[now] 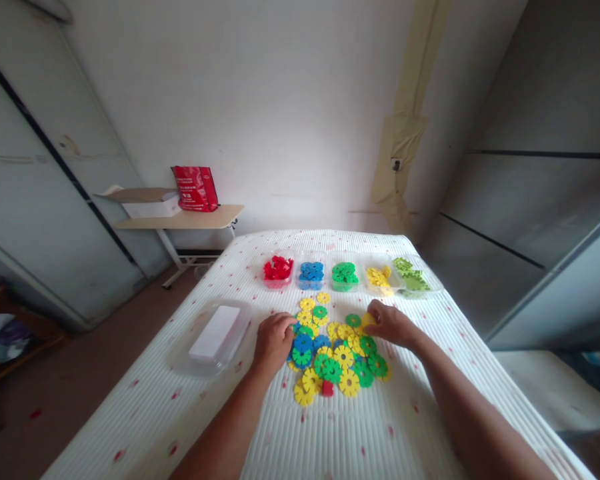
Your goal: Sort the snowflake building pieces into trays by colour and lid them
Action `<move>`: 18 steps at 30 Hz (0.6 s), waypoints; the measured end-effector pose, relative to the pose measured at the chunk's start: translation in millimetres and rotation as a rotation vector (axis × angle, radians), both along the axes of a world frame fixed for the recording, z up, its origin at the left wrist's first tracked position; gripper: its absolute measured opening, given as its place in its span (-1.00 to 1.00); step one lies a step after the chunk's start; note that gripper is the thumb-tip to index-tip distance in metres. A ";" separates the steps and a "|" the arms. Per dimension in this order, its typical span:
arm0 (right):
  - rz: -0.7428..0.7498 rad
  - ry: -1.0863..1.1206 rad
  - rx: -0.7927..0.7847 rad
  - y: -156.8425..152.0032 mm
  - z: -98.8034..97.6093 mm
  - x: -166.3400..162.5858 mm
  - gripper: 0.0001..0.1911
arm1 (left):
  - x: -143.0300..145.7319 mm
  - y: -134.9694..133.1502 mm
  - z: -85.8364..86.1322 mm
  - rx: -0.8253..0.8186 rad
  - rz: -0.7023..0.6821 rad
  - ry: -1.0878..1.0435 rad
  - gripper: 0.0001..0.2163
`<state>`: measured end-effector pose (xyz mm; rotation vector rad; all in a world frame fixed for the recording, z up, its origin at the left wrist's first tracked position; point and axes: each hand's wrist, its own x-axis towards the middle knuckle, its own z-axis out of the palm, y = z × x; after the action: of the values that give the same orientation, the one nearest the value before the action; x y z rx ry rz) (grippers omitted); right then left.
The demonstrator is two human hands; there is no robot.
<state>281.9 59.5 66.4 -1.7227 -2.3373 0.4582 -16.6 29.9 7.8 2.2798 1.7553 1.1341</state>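
A pile of flat plastic gear-shaped discs [336,353] in yellow, green and blue, with one red piece, lies on a white bedspread [330,427]. My left hand [274,339] rests at the pile's left edge, fingers curled onto a blue disc. My right hand [387,323] sits at the pile's upper right, fingers pinched on a yellow disc [368,320]. Beyond the pile stands a row of clear tubs: red pieces [279,269], blue pieces [311,272], green pieces [345,275], yellow pieces [379,277] and light-green pieces [414,275].
A clear plastic lid [215,335] lies on the bed left of my left hand. A small side table [180,220] with a red bag [196,189] stands by the far wall. Grey wardrobe panels flank the bed on both sides.
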 end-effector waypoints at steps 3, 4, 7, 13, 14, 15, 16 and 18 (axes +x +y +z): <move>-0.032 -0.133 0.036 -5.6 -2.6 -17.4 -0.73 | 0.4 0.0 0.0 -0.003 0.001 -0.005 -0.73; -0.051 -0.179 0.054 -6.9 -3.6 -22.8 -0.70 | 0.5 -0.1 -0.2 -0.004 0.000 -0.005 -0.73; -0.085 -0.275 0.085 -8.2 -5.4 -33.0 -0.65 | 0.2 -0.2 -1.1 -0.001 -0.001 0.000 -0.74; -0.110 -0.299 0.066 -4.7 3.7 -20.1 -0.70 | -0.4 -0.8 -0.5 -0.007 -0.002 0.002 -0.73; -0.127 -0.292 0.069 -4.6 6.8 -16.4 -0.71 | -0.3 -0.8 -0.2 -0.008 -0.002 0.000 -0.73; -0.140 -0.279 0.081 -4.7 9.8 -13.5 -0.73 | -0.2 -0.8 0.1 -0.007 -0.002 -0.002 -0.73; -0.143 -0.255 0.096 -5.1 12.5 -11.9 -0.74 | 0.0 -0.8 0.4 -0.006 -0.001 -0.003 -0.73; -0.107 -0.183 0.118 -6.8 16.0 -14.0 -0.75 | 0.5 -0.8 0.7 -0.003 0.002 -0.002 -0.72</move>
<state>267.9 52.7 82.4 -1.8925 -2.3234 0.1470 -16.1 29.1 8.5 2.2756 1.7575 1.1326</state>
